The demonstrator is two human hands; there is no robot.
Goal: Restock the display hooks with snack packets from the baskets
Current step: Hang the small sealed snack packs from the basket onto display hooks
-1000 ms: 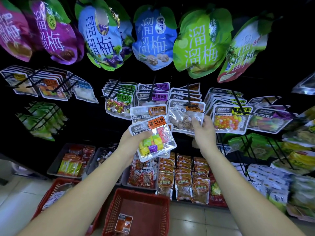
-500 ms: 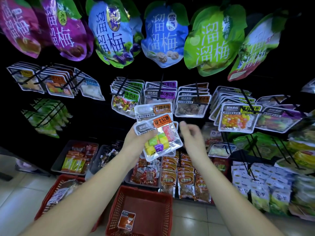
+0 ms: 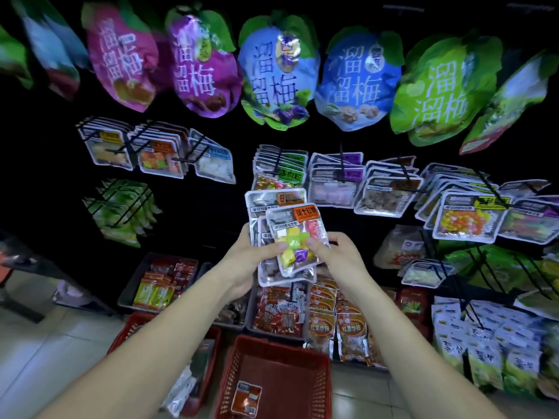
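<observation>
Both our left hand (image 3: 251, 257) and right hand (image 3: 337, 255) pinch a fanned stack of packets (image 3: 298, 226), perhaps three, below the hooks (image 3: 342, 164).

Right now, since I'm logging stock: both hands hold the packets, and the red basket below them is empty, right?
Not empty. The head view shows one packet lying in the red basket. The left hand and right hand do hold the packets.

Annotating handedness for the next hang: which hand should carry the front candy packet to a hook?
Right, likely. The right hand pinches the front candy packet at its edge and holds nothing else; the left hand grips the stack behind it, so it is occupied.
</observation>
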